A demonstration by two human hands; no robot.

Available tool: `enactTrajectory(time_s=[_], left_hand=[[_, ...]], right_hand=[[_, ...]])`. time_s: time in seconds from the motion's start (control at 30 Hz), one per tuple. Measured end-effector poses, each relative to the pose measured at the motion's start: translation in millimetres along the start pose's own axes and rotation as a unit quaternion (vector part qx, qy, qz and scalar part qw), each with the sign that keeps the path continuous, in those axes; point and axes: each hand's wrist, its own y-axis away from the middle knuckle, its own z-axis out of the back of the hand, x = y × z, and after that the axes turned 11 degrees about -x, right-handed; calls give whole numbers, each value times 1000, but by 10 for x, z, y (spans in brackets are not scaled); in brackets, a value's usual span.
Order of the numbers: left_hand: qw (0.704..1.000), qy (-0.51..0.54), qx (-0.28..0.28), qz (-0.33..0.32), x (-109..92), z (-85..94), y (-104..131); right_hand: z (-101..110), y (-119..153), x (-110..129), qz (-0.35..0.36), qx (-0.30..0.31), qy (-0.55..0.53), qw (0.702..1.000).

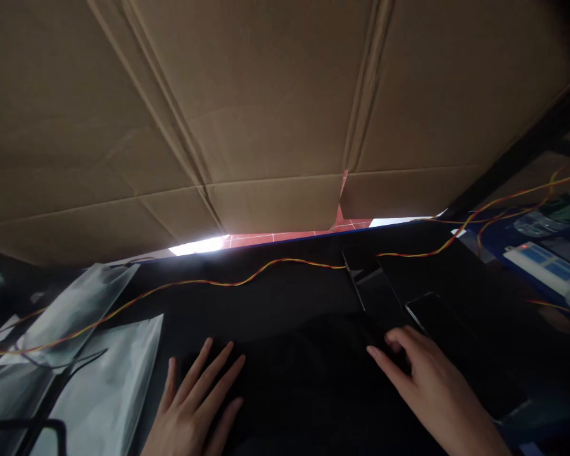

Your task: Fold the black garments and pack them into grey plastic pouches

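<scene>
My left hand (194, 402) lies with spread fingers on a dark surface (275, 297) at the lower left of centre. On the right, my right hand (422, 373) has its fingers curled, thumb and fingertips near each other over something dark that I cannot make out. Just beyond it rests a black phone (373, 282), lying flat. A second dark, flat device (475, 354) lies beside my right hand, partly hidden by the wrist.
Tall brown cardboard (275, 95) stands across the back. A red-yellow twisted wire (266, 266) crosses the surface. Translucent bags (109, 380) lie at left. A white power strip (551, 266) sits on the right.
</scene>
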Motion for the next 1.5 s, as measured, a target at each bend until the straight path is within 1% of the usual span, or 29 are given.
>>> enactTrajectory(time_s=[0.07,0.13,0.2,0.27,0.3,0.33,0.37,0.4,0.47,0.5,0.57,0.6,0.63,0.7,0.77,0.83,0.87,0.9,0.97,1.03,1.07,1.13,1.17,1.2,1.3,1.33,1.37,1.43,1.5], left_hand=[[1000,21,7,1,6,6,-33],[999,50,-1,8,-21,19,-54],[997,79,-16,17,-70,28,-60],[994,106,-31,28,-125,22,-66],[992,120,-40,32,-150,14,-74],[989,134,-46,35,-173,4,-88],[987,149,-52,38,-193,-5,-108],[984,165,-55,42,-211,-14,-130],[975,205,-56,59,-240,-25,-166],[969,229,-56,76,-254,-31,-170],[951,276,-52,131,-276,-54,-132],[939,293,-48,171,-283,-75,-89],[926,307,-49,214,-286,-101,-36],[898,323,-67,292,-279,-160,77],[866,338,-105,354,-265,-192,154],[839,352,-130,395,-268,-169,161],[832,353,-131,408,-283,-138,138],[833,350,-120,411,-308,-101,101],[861,330,-75,379,-382,-32,3],[901,298,-29,313,-465,-1,-89],[918,283,-15,276,-500,0,-124],[940,259,-11,222,-542,-16,-162],[946,247,-16,209,-547,-25,-168],[950,234,-23,203,-542,-31,-168],[964,183,-34,192,-498,-38,-162],[969,167,-32,177,-484,-40,-164],[975,152,-29,158,-473,-43,-168],[984,129,-17,118,-463,-56,-180],[989,110,-15,94,-462,-71,-191]], right_hand=[[-3,-14,79,-3,14,-28,999],[86,-67,189,-3,1,-54,999],[244,-142,321,12,-50,-60,997],[391,-200,506,47,-123,-36,991],[427,-210,629,69,-154,-18,985],[424,-202,773,97,-170,-3,981],[376,-178,936,141,-171,-8,975],[284,-141,1109,175,-149,-14,973],[2,-44,1447,237,-98,-40,966],[-154,4,1588,248,-81,-66,963],[-401,77,1771,274,-29,-125,953],[-463,95,1802,286,-6,-163,944],[-478,99,1793,290,10,-208,934],[-391,67,1671,274,26,-294,915],[-244,13,1473,230,26,-334,914],[-162,-20,1286,203,13,-296,933],[-168,-17,1217,208,12,-262,942],[-207,-2,1170,224,18,-227,948],[-350,56,1146,282,54,-167,943],[-503,120,1185,341,90,-130,927],[-554,142,1212,364,95,-122,919],[-578,159,1242,390,82,-128,908],[-552,153,1233,382,65,-141,911],[-508,142,1204,355,41,-157,921],[-362,96,1028,197,-40,-166,966],[-334,87,959,148,-59,-150,976],[-323,84,899,119,-68,-128,982],[-343,95,824,107,-55,-92,988],[-385,110,820,119,-31,-83,989]])
